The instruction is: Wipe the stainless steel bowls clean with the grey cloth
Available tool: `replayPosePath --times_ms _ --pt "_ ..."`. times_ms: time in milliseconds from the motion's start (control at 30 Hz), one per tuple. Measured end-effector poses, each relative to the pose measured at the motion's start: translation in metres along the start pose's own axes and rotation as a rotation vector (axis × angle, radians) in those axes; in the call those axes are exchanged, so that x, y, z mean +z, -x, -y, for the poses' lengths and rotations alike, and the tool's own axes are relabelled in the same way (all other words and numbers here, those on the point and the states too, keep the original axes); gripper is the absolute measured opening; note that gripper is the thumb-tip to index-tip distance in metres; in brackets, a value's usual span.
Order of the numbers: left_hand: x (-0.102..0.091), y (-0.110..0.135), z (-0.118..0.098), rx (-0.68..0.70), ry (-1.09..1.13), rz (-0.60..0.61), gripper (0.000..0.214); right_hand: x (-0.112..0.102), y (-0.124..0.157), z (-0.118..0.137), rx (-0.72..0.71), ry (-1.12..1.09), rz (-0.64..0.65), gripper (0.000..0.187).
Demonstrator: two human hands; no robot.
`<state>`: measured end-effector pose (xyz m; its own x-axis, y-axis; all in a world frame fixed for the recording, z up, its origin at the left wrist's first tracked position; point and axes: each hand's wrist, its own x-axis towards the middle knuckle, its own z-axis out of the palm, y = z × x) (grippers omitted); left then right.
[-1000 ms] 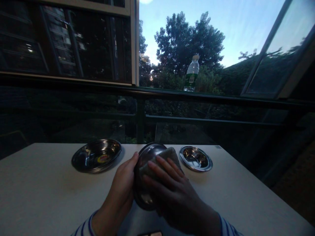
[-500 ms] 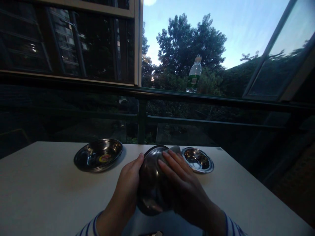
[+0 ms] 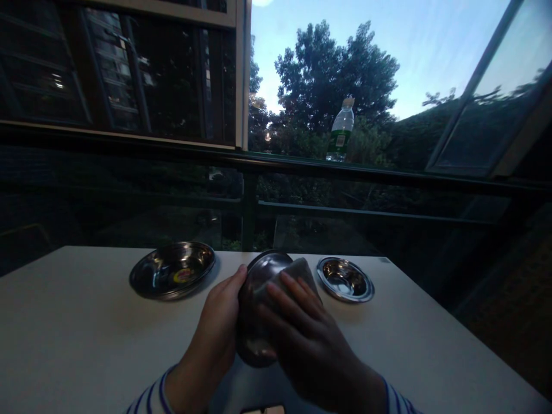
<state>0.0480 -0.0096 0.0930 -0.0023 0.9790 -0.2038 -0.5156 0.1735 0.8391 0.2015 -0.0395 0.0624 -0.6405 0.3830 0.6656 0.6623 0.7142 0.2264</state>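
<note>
My left hand [image 3: 213, 328] grips the left rim of a steel bowl [image 3: 256, 310], which is tilted on edge above the white table [image 3: 77, 333]. My right hand [image 3: 306, 339] lies over the bowl, fingers pressing a grey cloth [image 3: 297, 273] against its surface. A larger steel dish [image 3: 172, 278] with a sticker inside rests on the table to the left. To the right sits a smaller steel dish [image 3: 345, 279]. Striped sleeves cover both wrists.
A plastic water bottle [image 3: 340, 129] stands on the dark railing [image 3: 302, 167] beyond the table, with trees and sky behind it. The table's right edge drops off past the small dish. A small object [image 3: 263, 409] shows at the bottom edge.
My right hand with the cloth slid forward over the bowl and has come back toward me and to the left. The bowl stays tilted in my left hand.
</note>
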Motion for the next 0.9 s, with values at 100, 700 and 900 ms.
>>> replayPosePath --times_ms 100,700,900 --pt "-0.003 -0.002 -0.006 -0.003 0.0 -0.044 0.019 0.005 -0.001 0.011 -0.192 0.092 0.002 0.043" --pt "0.005 0.015 0.005 0.086 -0.233 0.101 0.028 -0.007 0.002 -0.03 0.542 -0.543 -0.102 0.037" --pt "0.006 0.016 0.002 0.057 -0.176 0.083 0.026 -0.001 0.003 -0.026 0.607 -0.576 -0.153 0.037"
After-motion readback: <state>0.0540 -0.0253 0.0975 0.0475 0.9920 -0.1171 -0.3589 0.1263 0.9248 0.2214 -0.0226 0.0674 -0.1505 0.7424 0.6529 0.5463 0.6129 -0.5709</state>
